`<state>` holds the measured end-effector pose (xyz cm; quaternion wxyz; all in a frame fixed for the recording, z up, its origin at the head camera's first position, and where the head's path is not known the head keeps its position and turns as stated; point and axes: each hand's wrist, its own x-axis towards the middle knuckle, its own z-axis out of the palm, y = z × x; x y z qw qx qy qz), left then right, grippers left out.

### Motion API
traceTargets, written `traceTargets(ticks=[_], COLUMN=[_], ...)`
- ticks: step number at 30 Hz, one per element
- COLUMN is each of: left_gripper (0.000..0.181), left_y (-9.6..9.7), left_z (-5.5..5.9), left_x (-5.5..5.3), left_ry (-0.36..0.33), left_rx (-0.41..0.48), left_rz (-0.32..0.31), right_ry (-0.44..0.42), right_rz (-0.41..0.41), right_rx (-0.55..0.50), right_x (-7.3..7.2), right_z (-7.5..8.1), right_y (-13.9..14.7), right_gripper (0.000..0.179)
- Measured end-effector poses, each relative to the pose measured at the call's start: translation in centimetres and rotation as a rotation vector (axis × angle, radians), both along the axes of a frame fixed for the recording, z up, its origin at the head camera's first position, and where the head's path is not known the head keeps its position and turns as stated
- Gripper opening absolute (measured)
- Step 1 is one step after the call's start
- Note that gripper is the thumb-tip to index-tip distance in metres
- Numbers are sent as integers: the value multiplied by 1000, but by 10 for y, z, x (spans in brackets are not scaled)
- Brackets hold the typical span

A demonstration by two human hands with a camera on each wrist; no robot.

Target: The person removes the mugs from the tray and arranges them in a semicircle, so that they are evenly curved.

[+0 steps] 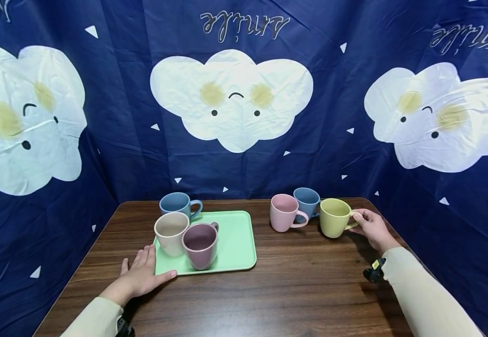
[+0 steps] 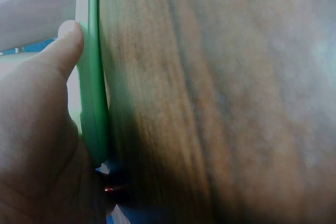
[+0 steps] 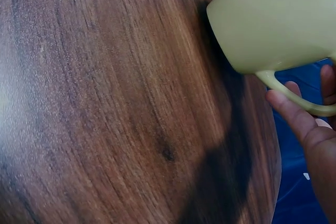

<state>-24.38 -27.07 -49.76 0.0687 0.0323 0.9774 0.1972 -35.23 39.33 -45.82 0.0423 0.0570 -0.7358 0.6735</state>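
With its thumb and fingers, my right hand (image 1: 373,229) pinches the handle of a yellow mug (image 1: 334,219); the right wrist view shows this mug (image 3: 278,22) close up. Spread at the near left corner of a light green tray (image 1: 236,243), my left hand (image 1: 138,274) touches its edge with straight fingers. The left wrist view has the thumb (image 2: 68,45) against the tray's rim (image 2: 93,87). Upright on the tray are a cream mug (image 1: 171,238) and a mauve mug (image 1: 200,248). A blue mug (image 1: 174,203) stands behind the cream one, its base hidden.
Left of the yellow mug stand a pink mug (image 1: 283,215) and, partly behind it, a second blue mug (image 1: 307,201). They rest near the back of the brown wooden table (image 1: 294,290). Dark blue cloth (image 1: 121,154) with cloud prints hangs around the table.
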Motion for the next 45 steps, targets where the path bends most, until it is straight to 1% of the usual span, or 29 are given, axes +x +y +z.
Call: traceTargets(ticks=[3,7,10,15,18,21,24,32,34,41,45], left_gripper=[130,130,127,126,128,129,129,127,126,125,124], left_y=[-1,0,3,3,2,0,0,3,4,5,5], left_z=[-3,0,5,6,5,0,-2,5,7,8,6], left_x=[-2,0,3,4,2,1,0,2,3,2,2], left_ry=[1,-4,-4,-4,-2,4,7,-10,-14,-6,-2], left_rx=[6,-1,-12,-26,-18,-8,-1,-31,-41,-43,-42], left_rz=[3,6,6,13,7,9,7,10,9,5,8], right_ry=[0,-6,-9,-16,-17,-22,-33,-40,-40,-53,-34], right_rz=[4,14,22,34,48,42,43,58,66,65,63], right_rx=[-27,-41,-61,-99,-86,-82,-75,-119,-116,-101,-78], right_x=[-1,-3,-4,-6,-7,-7,-7,-10,-10,-9,-10], right_z=[-4,-9,-11,-11,-10,-8,-8,-14,-15,-13,-13], right_y=[0,2,2,2,2,1,2,3,3,1,-1], right_gripper=[13,13,14,13,13,13,12,13,13,13,14])
